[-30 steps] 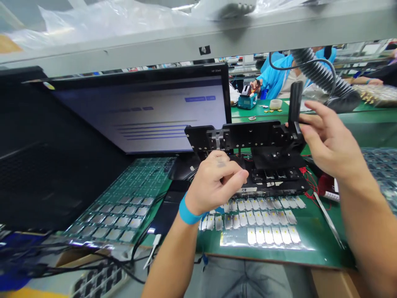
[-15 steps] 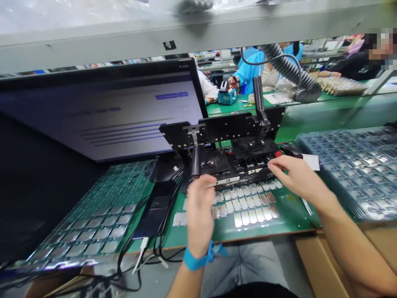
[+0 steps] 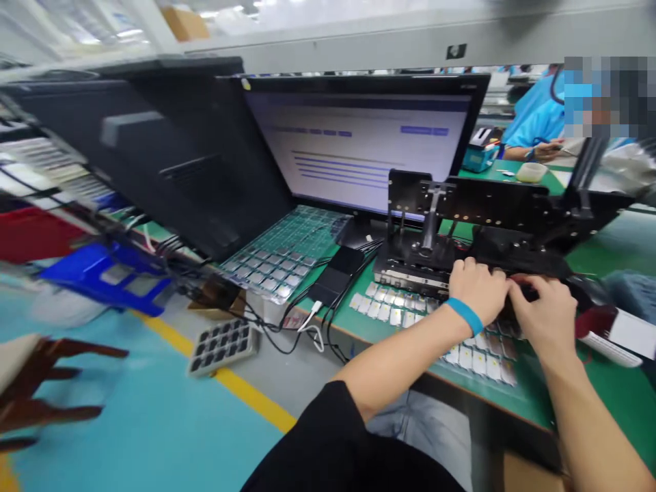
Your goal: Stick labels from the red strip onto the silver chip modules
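Curling against the base of the boxy black metal fixture (image 3: 492, 225), centre right, the left hand (image 3: 479, 290) and right hand (image 3: 546, 318) hide any grip: cannot tell. Flat silvery chips (image 3: 389, 311) tile the green table (image 3: 609, 386).

Head cam, fwd/down, close on black fixture (image 3: 492, 205) at bench (image 3: 625, 253).
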The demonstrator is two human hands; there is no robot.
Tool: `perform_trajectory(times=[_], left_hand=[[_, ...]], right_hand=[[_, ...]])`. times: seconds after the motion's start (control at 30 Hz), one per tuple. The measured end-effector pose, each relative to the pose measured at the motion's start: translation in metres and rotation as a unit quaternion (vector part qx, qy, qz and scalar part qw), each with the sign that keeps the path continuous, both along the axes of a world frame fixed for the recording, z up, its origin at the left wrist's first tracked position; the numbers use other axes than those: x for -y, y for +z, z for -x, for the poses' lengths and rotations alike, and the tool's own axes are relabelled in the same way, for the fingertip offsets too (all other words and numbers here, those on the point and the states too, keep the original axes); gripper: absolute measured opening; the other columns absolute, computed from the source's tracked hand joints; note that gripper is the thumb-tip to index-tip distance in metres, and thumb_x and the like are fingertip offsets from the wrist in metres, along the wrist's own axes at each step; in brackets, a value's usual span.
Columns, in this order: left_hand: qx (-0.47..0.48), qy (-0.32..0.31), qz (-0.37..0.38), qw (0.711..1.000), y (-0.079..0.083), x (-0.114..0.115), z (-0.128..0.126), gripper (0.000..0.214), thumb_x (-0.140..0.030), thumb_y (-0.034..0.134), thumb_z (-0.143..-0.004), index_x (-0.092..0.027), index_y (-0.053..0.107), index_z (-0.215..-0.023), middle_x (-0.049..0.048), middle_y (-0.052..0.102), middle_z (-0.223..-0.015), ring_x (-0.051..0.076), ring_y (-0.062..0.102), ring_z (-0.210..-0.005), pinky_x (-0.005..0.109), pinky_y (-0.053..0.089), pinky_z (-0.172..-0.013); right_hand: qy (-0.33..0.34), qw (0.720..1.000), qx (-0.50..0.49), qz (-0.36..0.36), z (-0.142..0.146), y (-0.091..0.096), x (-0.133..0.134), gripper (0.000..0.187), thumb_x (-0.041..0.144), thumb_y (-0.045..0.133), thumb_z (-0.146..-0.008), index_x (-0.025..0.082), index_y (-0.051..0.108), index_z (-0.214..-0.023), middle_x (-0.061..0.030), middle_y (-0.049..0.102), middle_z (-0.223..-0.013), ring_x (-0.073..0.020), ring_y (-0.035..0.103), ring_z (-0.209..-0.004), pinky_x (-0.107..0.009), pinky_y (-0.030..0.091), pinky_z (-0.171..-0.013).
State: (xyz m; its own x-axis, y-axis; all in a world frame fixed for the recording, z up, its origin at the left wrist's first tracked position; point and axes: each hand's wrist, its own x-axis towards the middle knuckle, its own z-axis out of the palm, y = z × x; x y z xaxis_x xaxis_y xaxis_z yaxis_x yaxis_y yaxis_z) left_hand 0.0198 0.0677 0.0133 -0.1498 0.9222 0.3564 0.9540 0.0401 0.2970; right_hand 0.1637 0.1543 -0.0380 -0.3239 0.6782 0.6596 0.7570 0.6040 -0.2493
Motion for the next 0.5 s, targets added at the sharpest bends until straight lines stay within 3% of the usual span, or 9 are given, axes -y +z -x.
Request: perform_trajectory(times=[0.13,0.27,0.4,0.5], left_hand=[[0.008,0.026,0.016,0.999,0.005,-0.005,0.001,0.027,-0.035,0.050,-0.099,-0.019,0.070,-0.101,0.0119,0.070,-0.102,0.028,0.059,-0.106,0.043,0.042,-0.089],[0.024,0.016,0.035,0.999,0.014,0.000,0.003,0.027,-0.032,0.049,-0.096,-0.016,0.071,-0.099,0.0129,0.071,-0.101,0.029,0.060,-0.105,0.044,0.044,-0.090],[0.025,-0.043,0.049,0.998,0.032,0.019,0.010,0.030,-0.028,0.045,-0.096,-0.014,0.069,-0.107,0.0141,0.069,-0.106,0.028,0.062,-0.103,0.043,0.048,-0.089],[0.023,-0.107,0.050,0.993,0.048,0.045,0.020,0.030,-0.027,0.046,-0.096,-0.018,0.067,-0.116,0.0097,0.067,-0.110,0.023,0.064,-0.100,0.037,0.051,-0.088]], right_hand=[[0.023,0.998,-0.058,-0.027,0.006,0.004,0.003,0.020,0.037,0.060,-0.087,0.021,0.071,-0.090,-0.0078,0.074,-0.090,-0.0229,0.069,-0.084,-0.033,0.050,-0.081],[0.030,0.993,-0.090,-0.071,0.008,0.005,0.005,0.015,0.035,0.060,-0.083,0.024,0.071,-0.085,-0.0061,0.073,-0.081,-0.0243,0.070,-0.079,-0.034,0.052,-0.076],[0.043,0.987,-0.114,-0.103,0.004,0.001,0.000,0.014,0.036,0.060,-0.080,0.027,0.069,-0.084,-0.0073,0.072,-0.077,-0.0265,0.070,-0.075,-0.038,0.054,-0.072],[0.069,0.983,-0.116,-0.126,0.001,0.002,-0.003,0.010,0.036,0.061,-0.078,0.029,0.066,-0.083,-0.0076,0.071,-0.075,-0.0276,0.070,-0.074,-0.040,0.056,-0.071]])
